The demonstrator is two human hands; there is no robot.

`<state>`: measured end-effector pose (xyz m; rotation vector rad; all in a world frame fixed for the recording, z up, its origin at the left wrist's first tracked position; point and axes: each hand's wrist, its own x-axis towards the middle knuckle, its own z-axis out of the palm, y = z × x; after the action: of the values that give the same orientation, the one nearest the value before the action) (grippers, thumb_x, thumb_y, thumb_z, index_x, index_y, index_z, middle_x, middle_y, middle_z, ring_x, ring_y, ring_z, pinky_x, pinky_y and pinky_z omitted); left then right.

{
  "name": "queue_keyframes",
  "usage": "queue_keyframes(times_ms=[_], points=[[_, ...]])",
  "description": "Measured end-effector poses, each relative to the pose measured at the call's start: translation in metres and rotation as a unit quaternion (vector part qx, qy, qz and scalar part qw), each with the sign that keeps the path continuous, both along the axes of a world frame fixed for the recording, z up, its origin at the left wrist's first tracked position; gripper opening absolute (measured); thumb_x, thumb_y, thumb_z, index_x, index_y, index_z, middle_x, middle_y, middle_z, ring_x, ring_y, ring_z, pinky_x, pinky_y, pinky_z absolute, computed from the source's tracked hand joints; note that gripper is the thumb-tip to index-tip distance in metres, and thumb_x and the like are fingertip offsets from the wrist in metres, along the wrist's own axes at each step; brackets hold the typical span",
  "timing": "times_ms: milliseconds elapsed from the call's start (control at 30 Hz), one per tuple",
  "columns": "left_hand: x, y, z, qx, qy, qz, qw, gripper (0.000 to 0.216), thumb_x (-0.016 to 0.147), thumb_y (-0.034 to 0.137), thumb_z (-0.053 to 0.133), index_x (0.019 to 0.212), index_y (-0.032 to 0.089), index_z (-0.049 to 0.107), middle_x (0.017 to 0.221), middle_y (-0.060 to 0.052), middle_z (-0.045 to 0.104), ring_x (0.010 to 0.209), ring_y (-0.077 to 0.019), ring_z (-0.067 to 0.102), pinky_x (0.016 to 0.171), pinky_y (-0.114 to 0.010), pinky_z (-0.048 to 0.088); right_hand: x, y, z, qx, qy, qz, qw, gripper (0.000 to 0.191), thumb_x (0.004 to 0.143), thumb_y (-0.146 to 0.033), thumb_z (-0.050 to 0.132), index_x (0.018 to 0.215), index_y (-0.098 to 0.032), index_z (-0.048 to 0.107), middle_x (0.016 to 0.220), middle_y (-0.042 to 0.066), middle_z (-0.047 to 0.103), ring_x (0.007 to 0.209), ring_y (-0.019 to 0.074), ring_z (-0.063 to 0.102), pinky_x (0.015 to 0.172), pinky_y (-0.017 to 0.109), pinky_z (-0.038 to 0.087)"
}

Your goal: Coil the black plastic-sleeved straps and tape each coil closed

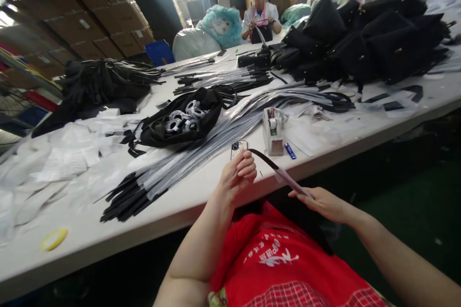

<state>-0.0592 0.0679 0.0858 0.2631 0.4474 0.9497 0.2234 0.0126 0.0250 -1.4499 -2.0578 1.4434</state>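
Over the white table [201, 201], both hands' fingers [248, 165] pinch a black strap [264, 159] stretched between them.

Head-worn camera looks forward and down, close over the table [201, 201].

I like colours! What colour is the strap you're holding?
Black: the strap runs between the left hand and right hand, seen in the head view.

Narrow black strap [264, 159], partly sheathed in clear plastic sleeve [290, 181]. Held off the bench edge, sloping down rightward, bare end pinched high, sleeved end lower.
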Motion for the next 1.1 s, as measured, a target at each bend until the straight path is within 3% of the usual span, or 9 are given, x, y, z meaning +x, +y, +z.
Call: queue_keyframes(times_ms=[100, 233, 400, 500, 667, 767, 967, 1033, 1100], points=[[0.021, 0.016, 0.012, -0.015, -0.025, 0.085, 0.996, 0.038, 0.104, 0.024, 0.026, 0.078, 0.014, 0.051, 0.053, 0.008, 0.034, 0.041, -0.0023, 0.040, 0.046, -0.011, 0.037, -0.016, -0.008, 0.004, -0.085, 0.081, 0.001, 0.993, 0.060, 0.096, -0.059, 0.032, 0.114, -0.014, 0.068, 0.054, -0.003, 0.048, 0.050, 0.0114, 0.045, 0.052, 0.023, 0.037], [0.047, 0.024, 0.004, 0.003, 0.057, 0.157, 0.986, 0.025, 0.101, 0.026, 0.040, 0.086, 0.013, 0.056, 0.066, 0.002, 0.056, 0.059, -0.0069, 0.061, 0.063, -0.017, 0.050, -0.021, -0.012, 0.008, -0.160, 0.152, 0.064, 0.973, 0.063, 0.094, -0.063, 0.036, 0.110, -0.011, 0.068, 0.050, -0.007, 0.037, 0.047, 0.0087, 0.035, 0.050, 0.023, 0.031], [0.069, 0.020, -0.015, 0.194, 0.219, 0.230, 0.928, 0.023, 0.098, 0.034, 0.043, 0.098, 0.015, 0.056, 0.088, -0.007, 0.070, 0.088, -0.0183, 0.070, 0.089, -0.035, 0.052, -0.025, -0.012, 0.023, -0.209, 0.214, 0.120, 0.947, 0.060, 0.095, -0.060, 0.039, 0.109, -0.008, 0.066, 0.051, -0.007, 0.038, 0.046, 0.0068, 0.032, 0.048, 0.022, 0.027], [0.071, 0.011, -0.022, 0.389, 0.445, 0.210, 0.779, 0.025, 0.098, 0.030, 0.038, 0.110, 0.019, 0.056, 0.111, -0.011, 0.068, 0.107, -0.0209, 0.064, 0.098, -0.039, 0.047, -0.024, -0.013, 0.029, -0.218, 0.248, 0.131, 0.935, 0.055, 0.097, -0.055, 0.039, 0.106, -0.008, 0.067, 0.049, -0.007, 0.038, 0.045, 0.0066, 0.032, 0.048, 0.021, 0.027], [0.066, -0.018, -0.040, 0.629, 0.637, -0.040, 0.443, 0.022, 0.088, 0.019, 0.042, 0.100, 0.013, 0.059, 0.095, -0.014, 0.068, 0.092, -0.0266, 0.064, 0.085, -0.039, 0.051, -0.008, -0.011, 0.031, -0.220, 0.363, 0.064, 0.903, 0.054, 0.097, -0.051, 0.044, 0.092, -0.006, 0.072, 0.040, -0.008, 0.032, 0.040, 0.0076, 0.035, 0.045, 0.022, 0.032], [0.068, -0.038, -0.051, 0.680, 0.631, -0.122, 0.352, 0.017, 0.087, 0.026, 0.046, 0.086, 0.014, 0.058, 0.077, -0.010, 0.066, 0.073, -0.0244, 0.064, 0.071, -0.036, 0.051, 0.001, -0.008, 0.032, -0.208, 0.428, -0.025, 0.879, 0.052, 0.094, -0.052, 0.049, 0.079, -0.008, 0.072, 0.036, -0.010, 0.024, 0.034, 0.0075, 0.030, 0.039, 0.022, 0.028], [0.074, -0.058, -0.051, 0.655, 0.657, -0.133, 0.349, 0.029, 0.096, 0.033, 0.038, 0.081, 0.016, 0.057, 0.068, -0.008, 0.066, 0.065, -0.0211, 0.065, 0.063, -0.031, 0.048, 0.007, 0.001, 0.024, -0.204, 0.436, -0.133, 0.866, 0.048, 0.091, -0.051, 0.051, 0.066, -0.013, 0.068, 0.032, -0.012, 0.016, 0.031, 0.0067, 0.024, 0.040, 0.022, 0.034], [0.076, -0.060, -0.045, 0.637, 0.650, -0.149, 0.386, 0.028, 0.095, 0.031, 0.039, 0.080, 0.016, 0.058, 0.068, -0.007, 0.067, 0.063, -0.0202, 0.064, 0.060, -0.029, 0.046, 0.010, 0.008, 0.021, -0.183, 0.393, -0.158, 0.887, 0.052, 0.091, -0.053, 0.048, 0.061, -0.014, 0.064, 0.031, -0.011, 0.019, 0.031, 0.0062, 0.022, 0.045, 0.024, 0.041], [0.077, -0.062, -0.039, 0.602, 0.631, -0.156, 0.463, 0.030, 0.095, 0.029, 0.038, 0.079, 0.017, 0.060, 0.068, -0.005, 0.066, 0.061, -0.0185, 0.063, 0.060, -0.028, 0.046, 0.016, 0.013, 0.023, -0.102, 0.288, -0.188, 0.933, 0.046, 0.087, -0.053, 0.052, 0.066, -0.015, 0.064, 0.037, -0.007, 0.040, 0.036, 0.0089, 0.038, 0.053, 0.028, 0.049]])
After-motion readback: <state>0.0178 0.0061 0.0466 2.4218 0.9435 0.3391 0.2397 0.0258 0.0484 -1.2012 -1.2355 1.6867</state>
